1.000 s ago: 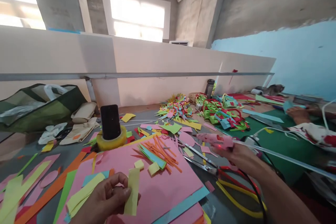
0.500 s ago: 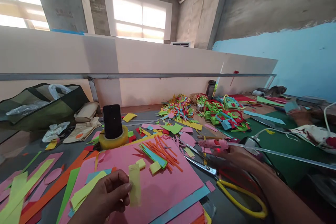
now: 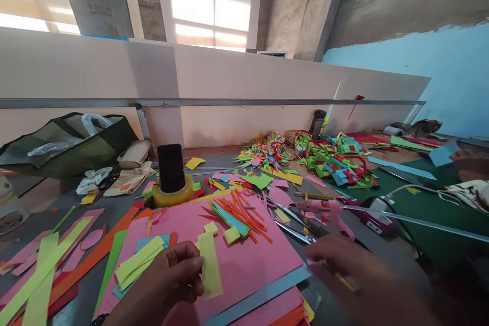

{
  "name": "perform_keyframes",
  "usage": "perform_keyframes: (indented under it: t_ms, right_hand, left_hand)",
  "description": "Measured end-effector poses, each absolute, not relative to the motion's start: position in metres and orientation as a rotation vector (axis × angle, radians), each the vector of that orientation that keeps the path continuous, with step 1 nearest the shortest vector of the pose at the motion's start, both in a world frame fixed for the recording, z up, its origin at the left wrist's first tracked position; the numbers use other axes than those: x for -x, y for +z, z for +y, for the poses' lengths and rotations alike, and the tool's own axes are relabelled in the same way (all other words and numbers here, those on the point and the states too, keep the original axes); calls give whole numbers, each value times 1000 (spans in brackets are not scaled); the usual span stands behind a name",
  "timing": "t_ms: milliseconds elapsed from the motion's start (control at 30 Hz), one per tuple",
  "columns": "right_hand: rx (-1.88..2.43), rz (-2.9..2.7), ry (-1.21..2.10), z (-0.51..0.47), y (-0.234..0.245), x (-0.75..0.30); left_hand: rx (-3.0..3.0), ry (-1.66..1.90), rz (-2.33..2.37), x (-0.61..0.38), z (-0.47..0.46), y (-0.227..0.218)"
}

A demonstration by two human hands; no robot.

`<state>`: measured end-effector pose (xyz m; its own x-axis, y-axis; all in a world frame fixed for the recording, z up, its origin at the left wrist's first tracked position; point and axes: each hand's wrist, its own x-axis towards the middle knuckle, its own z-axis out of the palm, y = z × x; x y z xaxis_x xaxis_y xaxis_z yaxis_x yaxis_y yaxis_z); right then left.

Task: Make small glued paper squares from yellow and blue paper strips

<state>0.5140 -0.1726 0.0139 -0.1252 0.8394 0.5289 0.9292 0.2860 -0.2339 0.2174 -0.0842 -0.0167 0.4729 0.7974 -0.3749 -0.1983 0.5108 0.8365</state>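
My left hand (image 3: 171,275) pinches the edge of a pale yellow paper strip (image 3: 211,267) between thumb and fingers, above pink sheets (image 3: 252,260). My right hand (image 3: 351,270) is smeared by motion over the scissors (image 3: 292,232), covering most of their yellow handles; I cannot tell whether it grips anything. Beyond it, the pink glue gun (image 3: 321,206) lies with a clear glue stick (image 3: 412,221) out of its back. Two small yellow folded pieces (image 3: 231,235) and orange paper strips (image 3: 248,214) lie on the pink sheets. Left of them is a stack of yellow strips (image 3: 139,263).
A phone (image 3: 171,167) leans in a yellow tape roll (image 3: 173,193). Piles of coloured paper pieces (image 3: 340,160) stand at the back. A purple power strip (image 3: 376,219) with cables lies right, near another person's hand (image 3: 471,163). A green bag (image 3: 110,140) stands back left.
My right hand has let go of the glue gun and moved nearer, over the scissors. My left hand keeps the yellow strip, now tilted slightly. The view has shifted a little.
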Motion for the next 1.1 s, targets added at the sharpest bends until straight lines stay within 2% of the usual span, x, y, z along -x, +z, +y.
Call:
perform_keyframes:
  t_ms: [133, 333, 533, 833, 1100]
  right_hand:
    - [992, -2388, -110, -152, 5, -433]
    - [813, -2314, -31, -127, -6, -407]
    - [814, -2139, 351, -120, -11, -407]
    - [795, -2054, 518, -115, -14, -407]
    - [1210, -1653, 1212, -111, -15, -407]
  left_hand:
    - [-821, 656, 753, -217, -90, -21]
    - [-820, 668, 684, -217, -95, -21]
    - [-909, 731, 772, -217, -91, -21]
    - [-916, 718, 855, -217, -90, -23]
    - [-1175, 760, 949, -218, -96, -11]
